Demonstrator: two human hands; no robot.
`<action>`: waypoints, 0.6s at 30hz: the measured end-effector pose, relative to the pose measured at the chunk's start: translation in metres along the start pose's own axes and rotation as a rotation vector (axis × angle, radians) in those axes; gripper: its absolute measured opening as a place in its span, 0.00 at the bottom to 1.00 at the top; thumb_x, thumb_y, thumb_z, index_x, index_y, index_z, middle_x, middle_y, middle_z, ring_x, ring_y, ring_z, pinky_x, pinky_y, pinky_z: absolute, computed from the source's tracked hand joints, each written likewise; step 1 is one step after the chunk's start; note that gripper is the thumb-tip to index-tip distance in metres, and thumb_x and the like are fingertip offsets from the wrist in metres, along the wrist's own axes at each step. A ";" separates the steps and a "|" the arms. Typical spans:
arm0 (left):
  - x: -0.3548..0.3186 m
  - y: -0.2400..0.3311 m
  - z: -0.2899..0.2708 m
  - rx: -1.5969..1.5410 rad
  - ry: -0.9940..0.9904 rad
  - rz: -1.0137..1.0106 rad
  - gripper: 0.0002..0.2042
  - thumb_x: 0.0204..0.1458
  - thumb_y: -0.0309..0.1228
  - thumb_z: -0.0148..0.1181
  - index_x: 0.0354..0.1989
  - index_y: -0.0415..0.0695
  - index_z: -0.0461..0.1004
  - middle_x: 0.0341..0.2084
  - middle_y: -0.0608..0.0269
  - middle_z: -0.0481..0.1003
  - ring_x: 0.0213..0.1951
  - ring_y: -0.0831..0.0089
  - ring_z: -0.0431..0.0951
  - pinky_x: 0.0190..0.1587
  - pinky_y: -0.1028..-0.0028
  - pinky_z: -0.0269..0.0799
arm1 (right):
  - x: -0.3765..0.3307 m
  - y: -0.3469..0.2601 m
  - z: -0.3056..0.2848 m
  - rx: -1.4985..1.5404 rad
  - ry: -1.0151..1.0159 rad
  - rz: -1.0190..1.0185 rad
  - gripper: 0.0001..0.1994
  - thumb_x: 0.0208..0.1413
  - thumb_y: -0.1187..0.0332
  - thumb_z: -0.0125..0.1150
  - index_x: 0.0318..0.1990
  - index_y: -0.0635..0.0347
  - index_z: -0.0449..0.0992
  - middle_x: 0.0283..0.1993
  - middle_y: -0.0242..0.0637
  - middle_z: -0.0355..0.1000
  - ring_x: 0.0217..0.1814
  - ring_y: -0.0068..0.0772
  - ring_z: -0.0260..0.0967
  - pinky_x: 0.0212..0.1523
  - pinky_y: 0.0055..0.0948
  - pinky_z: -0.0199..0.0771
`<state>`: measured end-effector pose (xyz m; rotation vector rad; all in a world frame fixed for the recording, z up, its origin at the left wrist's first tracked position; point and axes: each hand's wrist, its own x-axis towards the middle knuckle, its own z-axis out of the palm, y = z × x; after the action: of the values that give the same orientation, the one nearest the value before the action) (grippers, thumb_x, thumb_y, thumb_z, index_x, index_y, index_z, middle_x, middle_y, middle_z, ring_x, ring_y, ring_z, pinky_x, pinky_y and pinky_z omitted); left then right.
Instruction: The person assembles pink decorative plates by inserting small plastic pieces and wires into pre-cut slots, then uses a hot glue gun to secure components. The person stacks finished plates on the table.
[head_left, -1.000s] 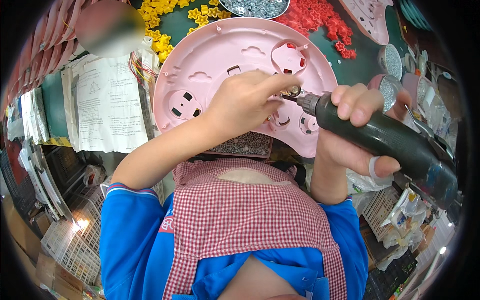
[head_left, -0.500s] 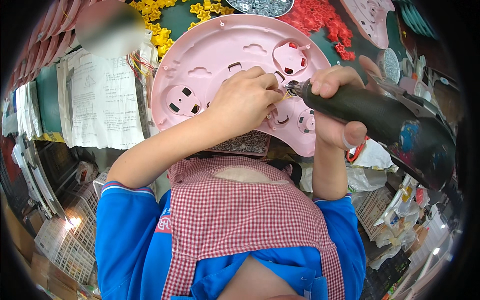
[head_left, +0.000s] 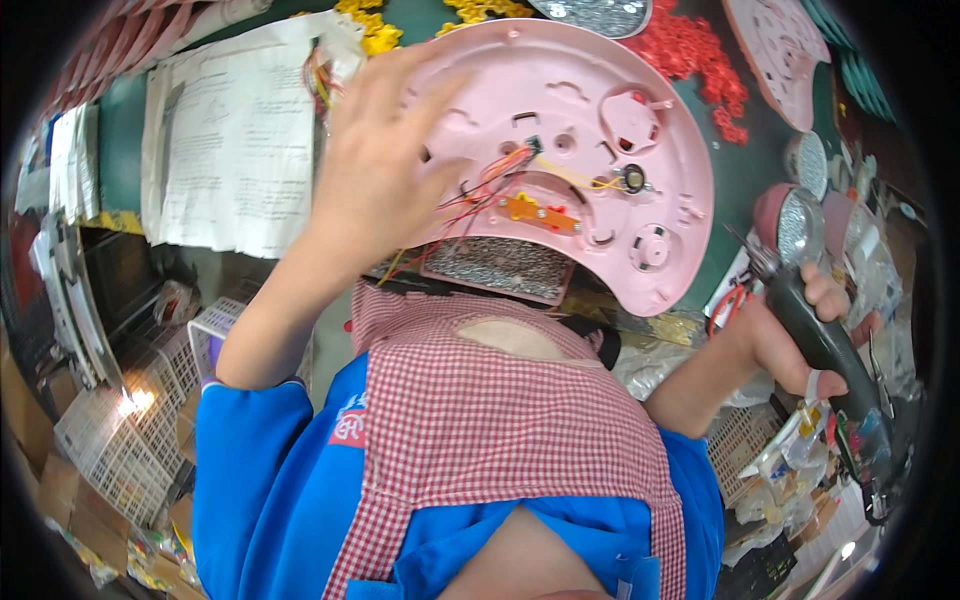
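Note:
A large pink curved plastic shell (head_left: pixel 682 190) lies on the bench with its hollow side up. Over its left end my left hand (head_left: pixel 380 175) hovers, fingers spread and slightly blurred, holding nothing. Red, yellow and dark wires (head_left: pixel 495 172) run from a small green circuit board (head_left: pixel 534 147) inside the shell toward that hand. Thin yellow wires link the board to a round black part (head_left: pixel 632 179) on the right. An orange strip (head_left: pixel 540 214) sits near the shell's inner curve. Right of the shell, my right hand (head_left: pixel 775 340) grips a dark power screwdriver (head_left: pixel 818 325), its tip pointing up and left.
Printed sheets (head_left: pixel 235 130) lie to the left. Yellow star-shaped pieces (head_left: pixel 375 28) and a heap of red pieces (head_left: pixel 690 60) lie beyond the shell, beside a round tray of small metal parts (head_left: pixel 600 12). Another pink shell (head_left: pixel 775 60) is at far right; a shallow metal-filled tray (head_left: pixel 495 270) sits in front.
My right hand has carried the screwdriver off the shell, right and toward me. My left hand has moved left and opened, uncovering the wires, board and orange strip. The view has shifted slightly.

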<state>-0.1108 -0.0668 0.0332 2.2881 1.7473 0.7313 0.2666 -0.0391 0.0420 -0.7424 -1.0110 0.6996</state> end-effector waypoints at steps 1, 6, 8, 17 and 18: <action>-0.012 -0.015 -0.005 0.159 0.025 -0.008 0.20 0.37 0.32 0.67 0.42 0.44 0.75 0.48 0.54 0.70 0.49 0.57 0.69 0.52 0.61 0.64 | -0.001 0.000 -0.017 -0.040 0.048 0.007 0.39 0.47 0.35 0.54 0.50 0.66 0.63 0.29 0.39 0.68 0.31 0.33 0.64 0.38 0.36 0.68; -0.049 0.007 -0.006 -0.122 -0.225 -0.104 0.17 0.39 0.41 0.68 0.34 0.44 0.76 0.30 0.61 0.74 0.35 0.62 0.73 0.40 0.68 0.69 | -0.035 0.026 -0.028 -0.765 0.215 0.010 0.31 0.51 0.51 0.60 0.52 0.70 0.61 0.39 0.45 0.69 0.37 0.36 0.67 0.42 0.32 0.69; -0.059 0.019 0.009 -0.064 -0.147 -0.112 0.14 0.41 0.39 0.67 0.33 0.44 0.75 0.29 0.60 0.73 0.35 0.63 0.72 0.40 0.68 0.69 | -0.037 0.015 -0.005 -1.120 0.318 -0.340 0.26 0.52 0.60 0.61 0.52 0.70 0.62 0.46 0.48 0.67 0.39 0.35 0.68 0.43 0.29 0.69; -0.032 0.010 -0.008 -1.021 -0.459 -0.409 0.06 0.47 0.25 0.63 0.34 0.41 0.75 0.26 0.65 0.76 0.25 0.74 0.76 0.29 0.78 0.71 | -0.090 0.045 0.147 -0.574 -1.108 0.024 0.19 0.38 0.78 0.64 0.44 0.60 0.77 0.43 0.38 0.75 0.48 0.43 0.70 0.56 0.40 0.64; -0.030 0.006 -0.009 -1.368 -0.525 -0.528 0.06 0.48 0.24 0.62 0.35 0.41 0.75 0.27 0.65 0.77 0.26 0.77 0.77 0.30 0.79 0.71 | -0.086 0.046 0.147 -0.484 -1.063 0.097 0.18 0.39 0.77 0.65 0.43 0.62 0.78 0.42 0.38 0.75 0.48 0.41 0.70 0.56 0.39 0.64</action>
<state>-0.1154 -0.0987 0.0354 0.9064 0.9426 0.7351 0.0928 -0.0507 0.0137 -0.8371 -2.1772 0.9712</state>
